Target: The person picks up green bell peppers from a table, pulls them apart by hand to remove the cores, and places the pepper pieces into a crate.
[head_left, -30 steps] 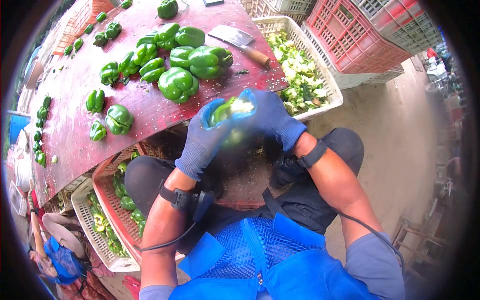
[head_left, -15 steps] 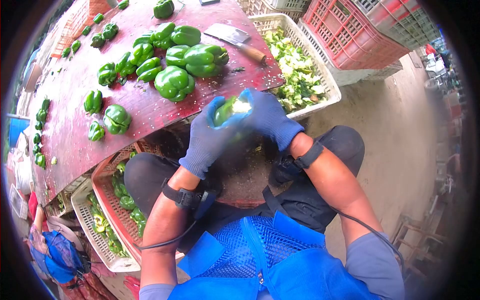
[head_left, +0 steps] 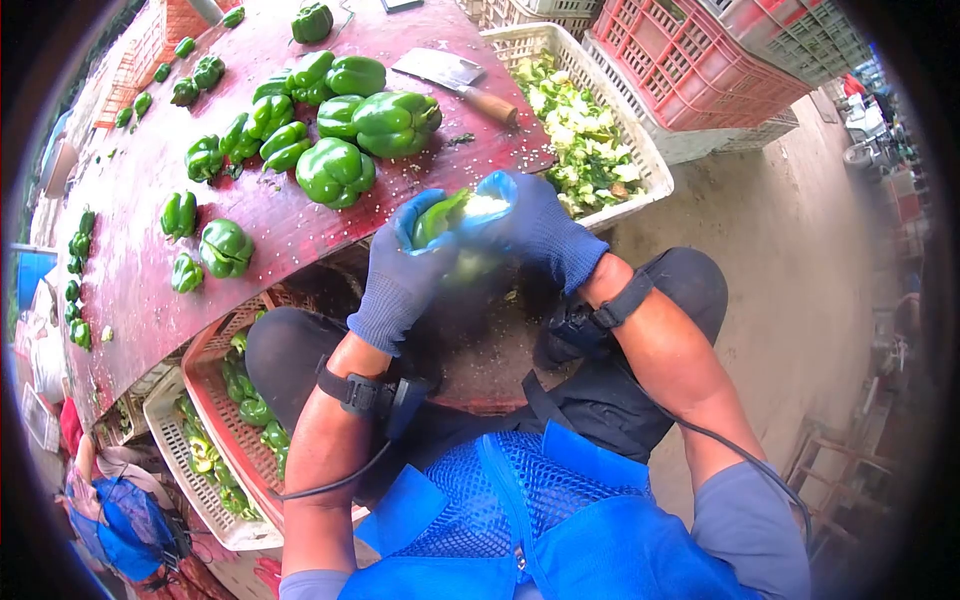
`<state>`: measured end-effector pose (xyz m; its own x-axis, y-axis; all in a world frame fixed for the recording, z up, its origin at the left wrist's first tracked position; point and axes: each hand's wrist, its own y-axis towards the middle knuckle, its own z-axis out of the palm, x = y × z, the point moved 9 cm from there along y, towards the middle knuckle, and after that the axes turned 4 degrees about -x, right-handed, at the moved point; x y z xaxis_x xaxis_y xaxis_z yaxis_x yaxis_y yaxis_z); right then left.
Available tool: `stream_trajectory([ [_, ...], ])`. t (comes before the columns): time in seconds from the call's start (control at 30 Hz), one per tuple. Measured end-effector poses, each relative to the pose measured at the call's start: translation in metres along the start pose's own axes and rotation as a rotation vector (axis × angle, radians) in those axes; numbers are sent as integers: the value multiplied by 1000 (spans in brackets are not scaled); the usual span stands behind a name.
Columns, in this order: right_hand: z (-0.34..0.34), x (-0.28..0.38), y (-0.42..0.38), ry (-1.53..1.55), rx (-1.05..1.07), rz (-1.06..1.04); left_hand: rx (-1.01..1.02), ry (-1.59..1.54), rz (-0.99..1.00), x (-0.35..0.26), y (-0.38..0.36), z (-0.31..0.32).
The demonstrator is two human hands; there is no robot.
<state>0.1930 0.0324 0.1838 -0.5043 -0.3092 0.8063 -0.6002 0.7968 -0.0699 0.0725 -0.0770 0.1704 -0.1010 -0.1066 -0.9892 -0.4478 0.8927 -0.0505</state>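
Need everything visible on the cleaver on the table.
The cleaver has a broad, roughly rectangular, grey, metal-looking blade and a brown, wooden-looking handle. It lies flat on the red table, blade towards the view's upper left, handle end near the edge beside the pale crate. Neither the left hand nor the right hand touches it.

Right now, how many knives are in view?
1: the knife lies on the table, between the green peppers and the scrap-filled crate. The left hand and right hand could hide another.
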Motion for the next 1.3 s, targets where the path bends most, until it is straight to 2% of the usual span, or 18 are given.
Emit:
stream_trajectory([
  [0.07,10,-10,1,185,105,34,31,-72,-8,-1,1,0],
  [0.2,11,-26,5,168,75,-6,61,-8,22,-2,0,-3],
  [0.27,17,-28,2,335,144,25,97,-77,-69,-1,-3,-2],
  [0.4,18,-27,-4,497,186,69,123,-124,-27,2,0,-5],
  [0.47,21,-28,-7,652,220,119,149,-190,-127,2,-4,-2],
  [0.57,23,-29,-10,708,278,136,168,-109,-114,-4,-5,-2],
  [0.8,18,-18,-21,704,333,154,217,-56,-22,-16,-8,-2],
  [0.87,17,-18,-23,739,327,164,262,-76,67,-24,-8,-1],
  [1.1,13,-15,-28,652,365,121,304,-126,0,-18,-9,-6],
  [1.17,6,-5,-27,630,352,-105,327,-249,73,-21,-9,-7],
  [1.3,0,4,-32,660,431,-32,368,-406,-48,-32,-16,-7],
])
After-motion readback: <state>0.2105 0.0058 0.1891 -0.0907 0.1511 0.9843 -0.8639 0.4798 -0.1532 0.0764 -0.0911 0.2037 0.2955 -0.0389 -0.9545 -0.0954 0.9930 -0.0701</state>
